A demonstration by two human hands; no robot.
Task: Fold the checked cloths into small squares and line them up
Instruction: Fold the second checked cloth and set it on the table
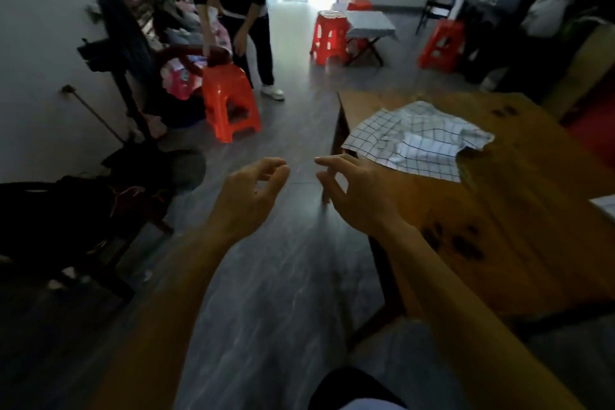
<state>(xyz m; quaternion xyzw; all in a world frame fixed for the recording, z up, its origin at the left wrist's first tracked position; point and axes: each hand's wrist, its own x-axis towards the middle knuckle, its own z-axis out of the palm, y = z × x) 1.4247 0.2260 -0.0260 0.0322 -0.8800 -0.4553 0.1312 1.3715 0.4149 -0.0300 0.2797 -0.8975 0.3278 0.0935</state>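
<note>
Clutter of dark bags and a dark wooden chair (66, 226) along the left wall. Orange plastic stool (229, 101) next, a person in dark clothes (239, 10) standing just behind it. Left hand (248, 196) in the air over grey floor (266, 293), fingers loosely curled, holding nothing. Right hand (357, 191) beside it at the near left edge of the brown wooden table (499, 226), fingers spread and relaxed, grasping nothing. White blue-checked cloth (416, 140) lies rumpled, unfolded, at the table's far left corner, just beyond the right hand. Two more orange stools (327, 36) farther back.
</note>
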